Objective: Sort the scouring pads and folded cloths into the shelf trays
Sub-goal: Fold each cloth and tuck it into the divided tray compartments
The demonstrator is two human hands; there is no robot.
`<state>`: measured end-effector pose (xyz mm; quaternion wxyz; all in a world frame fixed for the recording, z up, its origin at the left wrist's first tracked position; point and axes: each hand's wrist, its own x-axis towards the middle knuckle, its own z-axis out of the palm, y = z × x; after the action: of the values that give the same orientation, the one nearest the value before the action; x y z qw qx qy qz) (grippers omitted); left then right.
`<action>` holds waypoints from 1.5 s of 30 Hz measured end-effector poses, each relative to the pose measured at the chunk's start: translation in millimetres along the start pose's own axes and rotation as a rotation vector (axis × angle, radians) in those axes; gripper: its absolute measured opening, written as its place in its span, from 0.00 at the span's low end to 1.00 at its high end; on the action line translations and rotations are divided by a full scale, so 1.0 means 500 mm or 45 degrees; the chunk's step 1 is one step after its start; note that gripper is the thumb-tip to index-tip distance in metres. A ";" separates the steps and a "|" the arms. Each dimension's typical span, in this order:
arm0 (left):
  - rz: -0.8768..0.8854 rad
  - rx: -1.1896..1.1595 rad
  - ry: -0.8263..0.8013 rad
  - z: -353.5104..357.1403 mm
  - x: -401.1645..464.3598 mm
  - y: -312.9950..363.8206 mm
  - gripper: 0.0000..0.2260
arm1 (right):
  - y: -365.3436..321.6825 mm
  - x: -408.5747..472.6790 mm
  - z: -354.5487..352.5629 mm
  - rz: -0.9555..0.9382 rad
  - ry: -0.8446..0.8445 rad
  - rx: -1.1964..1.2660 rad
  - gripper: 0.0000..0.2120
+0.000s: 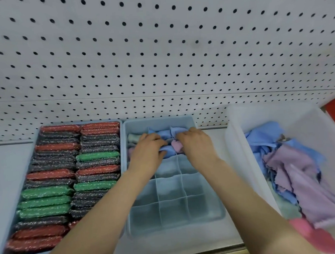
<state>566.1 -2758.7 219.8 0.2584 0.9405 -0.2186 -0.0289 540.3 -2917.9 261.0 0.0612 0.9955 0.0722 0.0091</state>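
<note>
A blue divided tray (213, 213) stands in the middle of the shelf, with folded cloths in its far compartments. Both hands reach into it. My left hand (147, 152) pinches a blue cloth (167, 152) in a middle compartment of the second row. My right hand (196, 144) presses its curled fingers on a lilac cloth (176, 146) beside it. Two more blue cloths (163, 132) sit in the back row, and a pale green one (133, 138) at the back left. The left tray (36, 137) is packed with red, green and grey scouring pads (98, 170).
A white bin (243, 161) at the right holds a loose heap of blue, lilac, pale green and pink cloths (294, 169). A white pegboard (157, 57) forms the back wall. The near rows of the divided tray hold nothing. The shelf's front edge (192, 253) runs below.
</note>
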 end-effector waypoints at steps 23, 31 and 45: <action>0.070 -0.097 0.063 -0.024 0.034 0.233 0.10 | 0.411 -0.172 0.017 0.681 -0.137 0.193 0.19; 0.143 -0.364 0.183 -0.015 0.064 0.379 0.17 | 0.494 -0.157 -0.059 0.628 0.382 1.080 0.05; -0.111 -1.231 0.362 -0.226 0.019 0.449 0.06 | 0.376 -0.180 -0.336 0.073 0.250 1.472 0.13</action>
<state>504.4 -2882.1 429.9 0.6903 0.7161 -0.1035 -0.0093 473.8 -3095.2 449.9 -0.4989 0.8633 0.0436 0.0619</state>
